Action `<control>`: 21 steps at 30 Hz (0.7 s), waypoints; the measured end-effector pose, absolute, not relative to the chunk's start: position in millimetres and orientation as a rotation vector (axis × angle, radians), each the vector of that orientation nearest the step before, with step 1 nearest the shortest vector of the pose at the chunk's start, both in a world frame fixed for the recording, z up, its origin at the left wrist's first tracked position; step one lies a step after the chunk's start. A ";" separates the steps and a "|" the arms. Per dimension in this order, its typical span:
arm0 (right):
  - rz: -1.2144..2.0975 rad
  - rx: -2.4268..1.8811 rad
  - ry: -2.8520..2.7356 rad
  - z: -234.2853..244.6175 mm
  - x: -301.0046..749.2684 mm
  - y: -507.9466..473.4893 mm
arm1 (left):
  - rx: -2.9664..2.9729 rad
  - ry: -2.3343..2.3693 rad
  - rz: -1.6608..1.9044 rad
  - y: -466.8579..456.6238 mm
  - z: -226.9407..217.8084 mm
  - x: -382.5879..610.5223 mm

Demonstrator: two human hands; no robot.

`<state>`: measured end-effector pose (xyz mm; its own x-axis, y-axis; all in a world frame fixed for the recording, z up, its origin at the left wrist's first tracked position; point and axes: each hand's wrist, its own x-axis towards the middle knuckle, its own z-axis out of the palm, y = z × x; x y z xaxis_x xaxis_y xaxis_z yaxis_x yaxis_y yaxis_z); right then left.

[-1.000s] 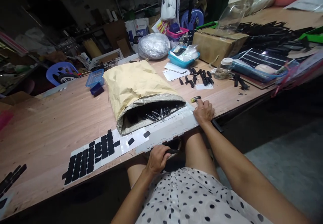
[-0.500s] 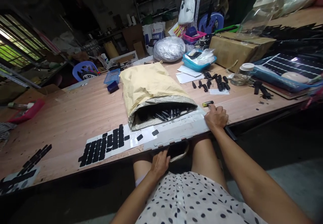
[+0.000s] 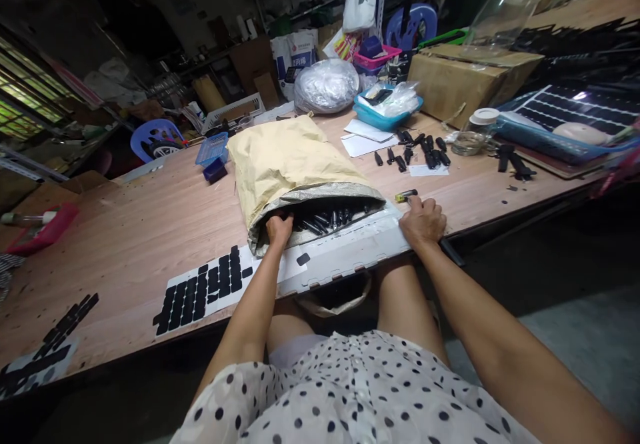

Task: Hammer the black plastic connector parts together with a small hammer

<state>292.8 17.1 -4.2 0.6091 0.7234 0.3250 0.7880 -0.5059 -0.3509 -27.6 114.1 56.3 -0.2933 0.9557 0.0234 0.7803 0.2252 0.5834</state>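
Observation:
A tan paper sack (image 3: 293, 161) lies on the wooden table (image 3: 125, 224) with its mouth toward me, full of small black parts (image 3: 327, 219). My left hand (image 3: 279, 228) reaches into the left side of the sack's mouth, and its fingertips are hidden inside. My right hand (image 3: 423, 221) rests curled on the right end of a white backing sheet (image 3: 345, 251) at the table edge. A small black and yellow item (image 3: 405, 195) lies just beyond that hand. Black adhesive pads (image 3: 200, 289) cover the sheet's left part.
More black parts (image 3: 415, 153) lie scattered behind the sack, beside white papers (image 3: 365, 139). A blue tray (image 3: 385, 109), a cardboard box (image 3: 465, 77), a tape roll (image 3: 477, 136) and a solar panel (image 3: 570, 107) stand at the right. Black strips (image 3: 55, 337) lie at the near left.
My left hand has risen from my lap below the table edge and gone into the mouth of the sack. My right hand has stayed on the sheet's right end.

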 end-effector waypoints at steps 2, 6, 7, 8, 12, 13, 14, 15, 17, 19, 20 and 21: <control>-0.183 -2.378 -1.196 -2.8 292.0 17.0 | 1.587 2.152 0.725 112.1 56.1 -35.2; -0.158 -2.398 -1.197 -1.6 291.8 16.8 | 1.523 1.992 0.939 71.3 41.7 -54.0; -0.150 -2.405 -1.198 -1.4 291.9 16.7 | 1.513 1.908 1.001 56.6 35.4 -55.8; -0.144 -2.412 -1.197 -1.1 292.2 16.6 | 1.517 1.822 1.041 41.8 28.5 -55.7; -0.144 -2.432 -1.185 -0.2 294.0 15.2 | 1.686 1.576 1.024 -1.0 4.9 -39.4; -0.148 -2.432 -1.183 -0.3 294.6 14.8 | 1.750 1.550 0.996 -5.3 1.7 -34.3; -0.152 -2.430 -1.182 -0.5 295.2 14.3 | 1.815 1.535 0.961 -7.2 -0.3 -29.9; -0.156 -2.428 -1.181 -0.7 295.7 13.8 | 1.877 1.527 0.920 -7.1 -1.2 -26.5; -0.163 -2.422 -1.179 -1.1 296.5 13.1 | 1.984 1.518 0.830 -4.0 -0.8 -22.6; -0.152 -2.410 -1.183 -0.5 297.8 13.2 | 2.055 1.517 0.750 -0.3 0.7 -21.6; -0.124 -2.403 -1.181 0.4 299.2 13.7 | 2.072 1.519 0.720 1.0 1.5 -21.6; -0.083 -2.399 -1.170 1.9 301.5 14.5 | 2.078 1.522 0.695 1.8 2.2 -21.8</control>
